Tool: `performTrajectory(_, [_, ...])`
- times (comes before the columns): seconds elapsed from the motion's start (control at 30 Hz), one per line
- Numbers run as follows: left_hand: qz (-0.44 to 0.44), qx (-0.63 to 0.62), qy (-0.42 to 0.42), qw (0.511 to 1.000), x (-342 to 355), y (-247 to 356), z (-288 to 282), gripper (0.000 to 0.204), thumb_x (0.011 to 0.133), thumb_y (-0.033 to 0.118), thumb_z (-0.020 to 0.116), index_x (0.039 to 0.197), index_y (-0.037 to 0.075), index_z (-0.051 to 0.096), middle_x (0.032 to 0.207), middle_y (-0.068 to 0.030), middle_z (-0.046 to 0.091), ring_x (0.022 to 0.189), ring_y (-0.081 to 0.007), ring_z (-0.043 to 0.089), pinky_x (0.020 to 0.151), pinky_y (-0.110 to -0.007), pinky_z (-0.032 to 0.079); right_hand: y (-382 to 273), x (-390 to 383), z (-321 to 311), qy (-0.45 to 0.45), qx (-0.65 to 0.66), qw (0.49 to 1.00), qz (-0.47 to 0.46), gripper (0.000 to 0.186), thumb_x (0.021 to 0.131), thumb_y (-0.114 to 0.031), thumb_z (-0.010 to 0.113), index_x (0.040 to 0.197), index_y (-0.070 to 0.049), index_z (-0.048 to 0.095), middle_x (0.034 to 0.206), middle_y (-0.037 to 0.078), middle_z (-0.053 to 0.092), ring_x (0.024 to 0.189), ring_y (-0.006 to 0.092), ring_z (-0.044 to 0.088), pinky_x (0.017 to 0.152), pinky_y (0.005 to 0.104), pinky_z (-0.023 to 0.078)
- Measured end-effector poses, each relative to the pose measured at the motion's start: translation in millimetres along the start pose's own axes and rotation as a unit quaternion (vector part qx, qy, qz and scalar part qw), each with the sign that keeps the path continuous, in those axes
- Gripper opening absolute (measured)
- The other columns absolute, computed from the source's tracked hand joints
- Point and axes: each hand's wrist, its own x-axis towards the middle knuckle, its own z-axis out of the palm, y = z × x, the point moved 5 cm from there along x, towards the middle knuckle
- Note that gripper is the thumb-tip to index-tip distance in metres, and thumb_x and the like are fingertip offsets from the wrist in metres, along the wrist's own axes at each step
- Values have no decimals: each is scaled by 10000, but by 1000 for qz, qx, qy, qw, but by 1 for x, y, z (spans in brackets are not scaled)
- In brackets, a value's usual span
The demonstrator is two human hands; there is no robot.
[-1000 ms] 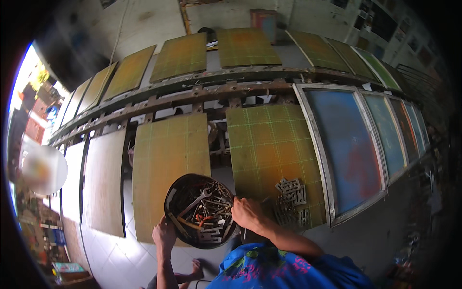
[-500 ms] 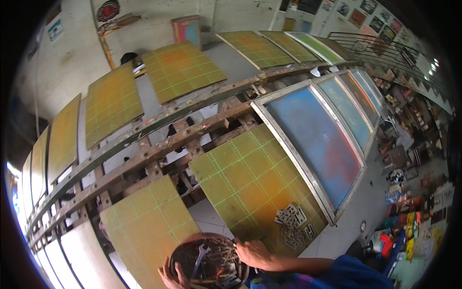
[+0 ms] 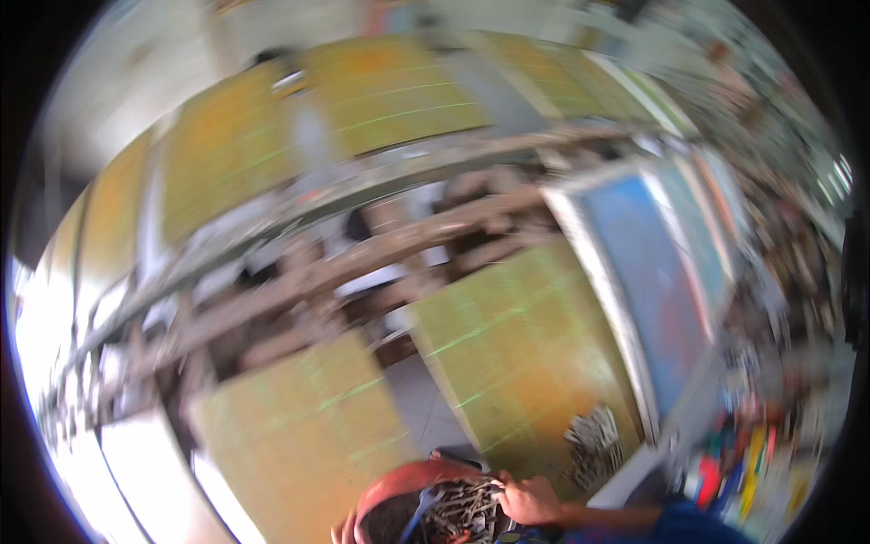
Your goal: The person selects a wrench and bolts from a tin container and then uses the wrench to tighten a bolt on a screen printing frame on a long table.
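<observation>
The right hand [image 3: 532, 501] gripped a round, reddish bowl [image 3: 391, 483] of loose metal hardware [image 3: 469, 510]; the left hand [image 3: 343, 530] clasped the bowl's opposite side.

Right hand [image 3: 530, 500] curls, left hand [image 3: 343, 529] partly shows.

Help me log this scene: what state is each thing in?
Bowl: held, containing many metal pieces, cut off by the lower edge
Wrench: lying in the bowl
Left hand: at the bowl's left side, mostly out of view
Right hand: gripping the bowl's right rim
Grey metal parts: heaped on the right near board
Blue framed panel: unheld
</observation>
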Motion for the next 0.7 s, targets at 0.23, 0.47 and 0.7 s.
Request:
performTrajectory(0.23, [88, 90, 1, 992, 23, 2, 4, 275, 991, 290, 589, 1163, 117, 718, 1093, -109, 678, 1020, -305, 625, 862, -397, 514, -2, -2, 7, -33, -84, 992, 83, 342, 938, -243, 535, 1119, 40, 597, 819, 266, 683, 759, 450, 678, 680, 520, 541])
performTrajectory(0.47, [88, 84, 37, 992, 10, 10, 4, 324, 998, 331, 577, 1142, 81, 726, 1091, -146, 677, 1034, -320, 647, 881, -419, 515, -16, -4, -17, 32, -89, 996, 4, 273, 996, -220, 470, 1086, 15, 575, 830, 282, 657, 800, 493, 631, 704, 585, 475])
performTrajectory(0.7, [162, 12, 220, 962, -23, -1, -9, 254, 981, 236, 626, 1088, 37, 741, 1111, -154, 681, 915, -256, 685, 732, -344, 546, -19, -8, -28, 42, -41, 994, -89, 360, 1023, -257, 447, 1110, 62, 590, 944, 314, 651, 918, 498, 614, 790, 571, 471])
